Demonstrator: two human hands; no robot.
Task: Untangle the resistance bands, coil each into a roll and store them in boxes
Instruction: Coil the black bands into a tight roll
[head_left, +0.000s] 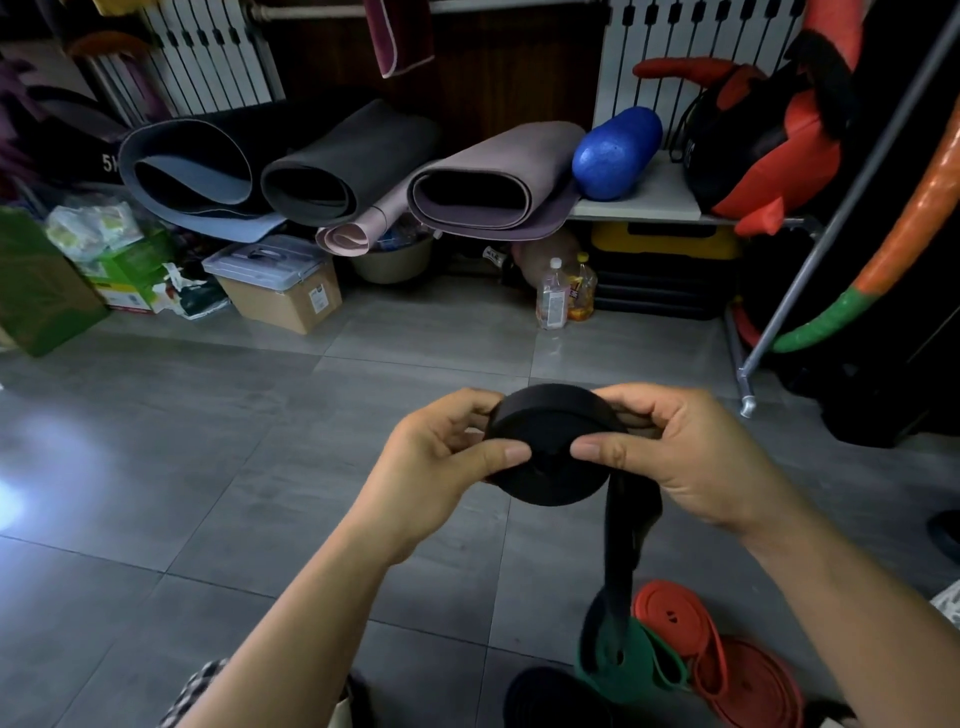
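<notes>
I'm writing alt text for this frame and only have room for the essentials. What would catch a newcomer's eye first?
First, the two hands, left hand and right hand, holding a black band roll at centre, its loose tail hanging toward the floor. Below it, at the bottom right, lie the red bands and a green band. Behind, rolled mats and a blue foam roller line the wall.

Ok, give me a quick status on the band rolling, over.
Left hand and right hand both gripping the black roll. Loose tail hanging, not yet wound in. Red band and green band on floor below, uncoiled.
</notes>
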